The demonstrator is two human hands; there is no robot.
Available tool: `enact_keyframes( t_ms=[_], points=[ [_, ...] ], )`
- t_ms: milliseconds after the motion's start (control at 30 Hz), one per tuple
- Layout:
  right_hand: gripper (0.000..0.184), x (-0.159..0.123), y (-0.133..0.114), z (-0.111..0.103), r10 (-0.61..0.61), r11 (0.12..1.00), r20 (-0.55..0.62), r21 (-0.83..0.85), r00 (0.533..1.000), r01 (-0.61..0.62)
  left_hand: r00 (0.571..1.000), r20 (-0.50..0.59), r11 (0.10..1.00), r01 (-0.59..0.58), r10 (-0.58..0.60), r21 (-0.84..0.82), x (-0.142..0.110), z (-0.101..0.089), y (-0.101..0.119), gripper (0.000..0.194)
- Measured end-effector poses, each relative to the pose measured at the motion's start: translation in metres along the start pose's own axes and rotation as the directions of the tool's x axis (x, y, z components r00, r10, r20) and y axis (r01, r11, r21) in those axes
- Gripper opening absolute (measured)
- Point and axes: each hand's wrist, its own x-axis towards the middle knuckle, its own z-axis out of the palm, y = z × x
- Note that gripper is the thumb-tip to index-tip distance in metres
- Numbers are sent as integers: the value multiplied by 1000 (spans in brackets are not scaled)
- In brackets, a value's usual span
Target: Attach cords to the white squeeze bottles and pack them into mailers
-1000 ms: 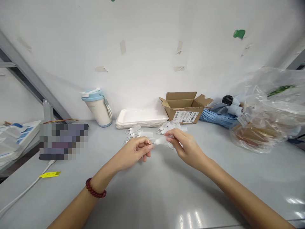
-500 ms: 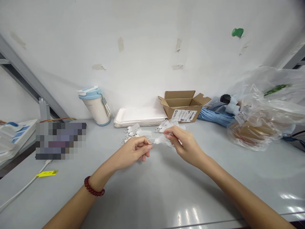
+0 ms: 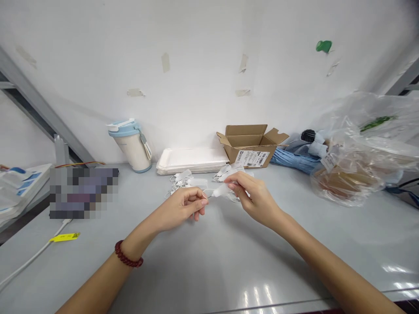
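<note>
1. The white plastic strip (image 3: 221, 190) is between the two hands, at 3 o'clock from the left hand (image 3: 181, 210). A thin loop (image 3: 206, 193) is at its end.
2. It looks very light and soft, so I judge it bends easily, and the thin loop seems weak. The better place to take hold is the wide flat part.
3. The right hand (image 3: 255, 199) is grasping this strip between thumb and fingers.
4. The left hand is curled, with its fingertips just beside the loop. I cannot tell if it grips.
5. The left arm (image 3: 98, 281) comes from 7 o'clock and the right arm (image 3: 327, 270) from 5 o'clock. A red bead bracelet (image 3: 128, 255) is on the left wrist.
6. A pile of similar white strips (image 3: 181, 181) lies on the worktop (image 3: 229, 270) at 12 o'clock from the left hand. A cardboard box (image 3: 249, 146) stands at 1 o'clock from the strip.
</note>
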Motion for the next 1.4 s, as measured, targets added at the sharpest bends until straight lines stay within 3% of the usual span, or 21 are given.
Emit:
enact_keyframes(
  t_ms=[533,1067,1400],
  points=[
    [16,0,-2,0,-22,1000,49,7,999,22,1000,16,999,16,-15,-36,1,-2,-1,22],
    [13,-8,-9,15,71,997,-139,-5,988,-73,996,-88,986,-15,0,-165,0,9,-1,22],
    [13,-11,-11,19,70,997,-155,30,985,-66,998,-34,943,38,-52,-332,0,10,-5,19]
  ],
)
